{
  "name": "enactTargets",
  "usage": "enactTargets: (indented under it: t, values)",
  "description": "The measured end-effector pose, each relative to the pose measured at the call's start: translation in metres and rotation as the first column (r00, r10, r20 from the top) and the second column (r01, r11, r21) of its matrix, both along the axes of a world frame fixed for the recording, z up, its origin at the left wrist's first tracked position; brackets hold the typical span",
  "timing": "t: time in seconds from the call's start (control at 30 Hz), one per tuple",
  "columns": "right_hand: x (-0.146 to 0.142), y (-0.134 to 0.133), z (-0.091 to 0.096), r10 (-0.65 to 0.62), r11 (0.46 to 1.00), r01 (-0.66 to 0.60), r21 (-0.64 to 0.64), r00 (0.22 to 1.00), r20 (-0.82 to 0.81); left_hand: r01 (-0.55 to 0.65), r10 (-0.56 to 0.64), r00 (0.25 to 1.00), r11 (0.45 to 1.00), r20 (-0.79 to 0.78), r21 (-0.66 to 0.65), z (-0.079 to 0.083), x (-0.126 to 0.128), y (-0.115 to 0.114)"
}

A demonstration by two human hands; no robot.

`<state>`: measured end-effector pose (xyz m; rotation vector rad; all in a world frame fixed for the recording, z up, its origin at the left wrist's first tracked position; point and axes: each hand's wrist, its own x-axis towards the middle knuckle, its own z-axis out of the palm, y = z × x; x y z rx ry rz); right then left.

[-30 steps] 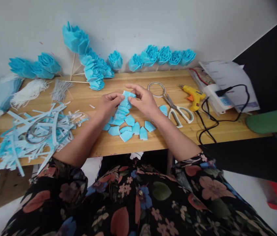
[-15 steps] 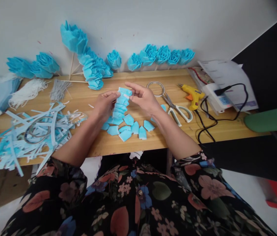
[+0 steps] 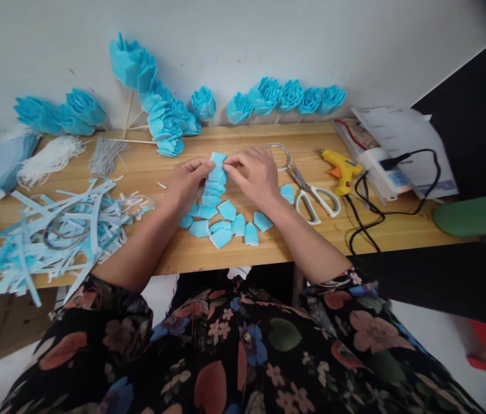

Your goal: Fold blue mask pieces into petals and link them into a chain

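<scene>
Over the middle of the wooden table [image 3: 294,233], my left hand [image 3: 188,184] and my right hand [image 3: 255,176] pinch a chain of overlapping blue petal pieces [image 3: 215,179]. The chain hangs from my fingertips down to the tabletop. Both hands are closed on its upper end, left from the left side, right from the right. Several loose blue petal pieces [image 3: 226,226] lie on the table below and between my wrists. One more petal piece [image 3: 287,192] lies just right of my right wrist.
Scissors [image 3: 312,192], a wire ring [image 3: 278,154] and a yellow glue gun [image 3: 342,168] with black cable lie to the right. Blue paper flowers [image 3: 286,96] on sticks lean against the back wall. A pile of blue and white strips [image 3: 62,227] fills the left side.
My right hand's fingers were stretched out beside the chain half a second ago. They have now closed onto its top end. My left hand has stayed on the chain.
</scene>
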<state>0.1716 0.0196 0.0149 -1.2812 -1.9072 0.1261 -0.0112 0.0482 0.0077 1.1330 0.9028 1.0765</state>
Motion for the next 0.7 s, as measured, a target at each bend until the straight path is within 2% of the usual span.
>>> enactTargets:
  t: [0.23, 0.7]
  values:
    - [0.0011, 0.0008, -0.001, -0.001, 1.0, 0.001, -0.028, 1.0, 0.024, 0.035, -0.035, 0.999, 0.999, -0.002, 0.005, 0.0006, -0.0002, -0.0009]
    - [0.0011, 0.0004, 0.0005, 0.042, 0.994, -0.054, -0.098, 0.992, -0.122, 0.055, -0.055, 0.999, 0.998, -0.003, 0.003, 0.0033, -0.0007, -0.0018]
